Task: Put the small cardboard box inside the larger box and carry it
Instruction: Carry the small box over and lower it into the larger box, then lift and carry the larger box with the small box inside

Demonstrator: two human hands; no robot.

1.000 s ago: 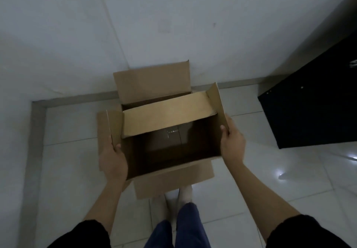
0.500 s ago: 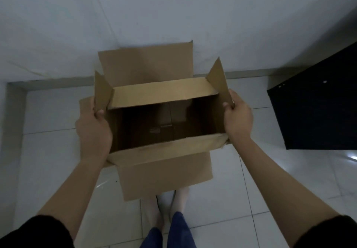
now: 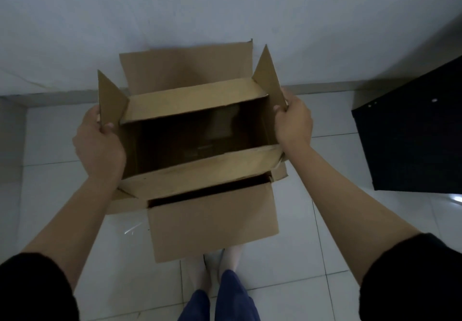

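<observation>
While gripping short end walls of large open brown cardboard box (image 3: 212, 218), left hand (image 3: 98, 141) and right hand (image 3: 293, 123) both closing on it; box hanging above tiled floor (image 3: 350, 233), long axis running hand to hand; small cardboard box not clearly discernible in dark interior.

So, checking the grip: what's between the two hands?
In the head view, only the open cardboard box spans between the left hand and right hand; each grips a side flap.
</observation>
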